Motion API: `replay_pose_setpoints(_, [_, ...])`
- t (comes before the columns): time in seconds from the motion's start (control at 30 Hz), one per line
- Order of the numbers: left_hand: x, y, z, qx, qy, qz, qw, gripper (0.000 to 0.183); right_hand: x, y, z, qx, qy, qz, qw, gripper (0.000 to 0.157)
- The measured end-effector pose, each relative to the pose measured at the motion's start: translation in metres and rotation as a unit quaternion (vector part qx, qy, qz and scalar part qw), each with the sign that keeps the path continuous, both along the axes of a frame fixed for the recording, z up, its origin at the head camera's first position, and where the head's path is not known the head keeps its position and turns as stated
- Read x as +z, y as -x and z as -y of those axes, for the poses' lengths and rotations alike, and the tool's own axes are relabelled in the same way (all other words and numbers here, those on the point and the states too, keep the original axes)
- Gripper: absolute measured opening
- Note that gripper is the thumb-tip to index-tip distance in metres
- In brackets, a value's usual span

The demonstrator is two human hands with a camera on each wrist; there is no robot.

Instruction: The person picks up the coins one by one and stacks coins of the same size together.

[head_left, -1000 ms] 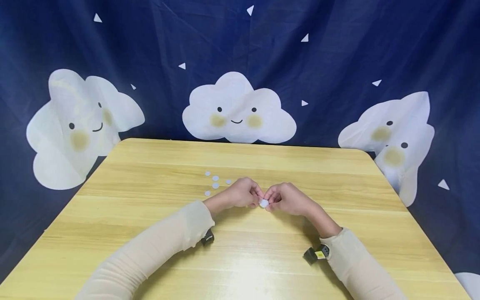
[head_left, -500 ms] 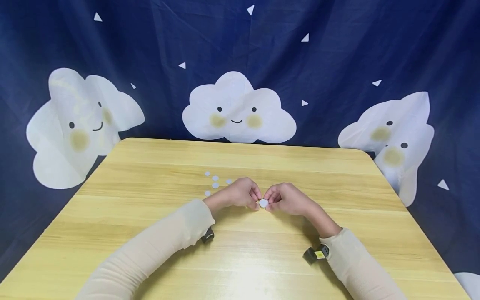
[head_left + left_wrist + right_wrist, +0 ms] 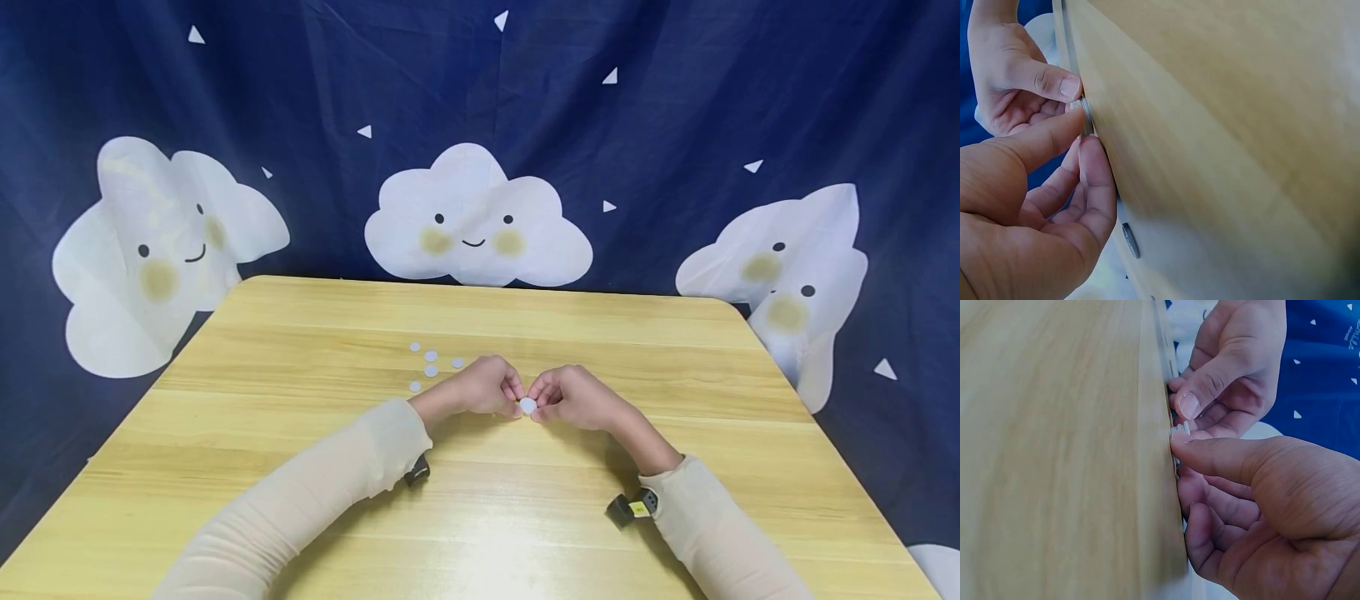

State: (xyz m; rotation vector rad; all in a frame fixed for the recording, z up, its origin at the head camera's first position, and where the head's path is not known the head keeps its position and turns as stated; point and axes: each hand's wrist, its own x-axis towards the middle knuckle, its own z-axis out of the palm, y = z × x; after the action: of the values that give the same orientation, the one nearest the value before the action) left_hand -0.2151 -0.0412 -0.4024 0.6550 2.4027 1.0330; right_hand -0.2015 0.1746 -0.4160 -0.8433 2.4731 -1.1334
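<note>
Between my two hands, a small stack of silver coins (image 3: 528, 406) stands on the wooden table (image 3: 480, 508). My left hand (image 3: 483, 385) pinches the stack from the left, its thumb nearer me and its fingertips on the far side. From the right, my right hand (image 3: 579, 398) holds the same stack with thumb and curled fingers. Seen edge-on in the left wrist view, the stacked coins (image 3: 1088, 119) are mostly covered by fingertips. The right wrist view shows the stack's edge (image 3: 1180, 429) beside the right thumb. How many coins are stacked cannot be told.
Several loose coins (image 3: 431, 371) lie flat beyond my left wrist; one loose coin (image 3: 1130, 240) appears edge-on in the left wrist view. A dark blue curtain (image 3: 315, 100) with cloud prints hangs behind the table's far edge.
My left fingertips drew slightly back from the stack half a second ago and are now close against it again. The right hand and the loose coins have hardly moved.
</note>
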Motion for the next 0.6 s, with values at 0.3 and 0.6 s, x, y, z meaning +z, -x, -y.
replay_pose_setpoints(0.3, [0.0015,-0.0018,-0.002,0.0,-0.001,-0.002,1.0,0.014,-0.001,0.0005,-0.0001,0.0,0.001,0.0,1.0,0.016])
replay_pose_setpoints(0.6, [0.0006,-0.0016,-0.0031,0.002,0.005,-0.004,1.0,0.014,0.0,0.0004,-0.0001,0.005,0.005,-0.001,1.0,0.016])
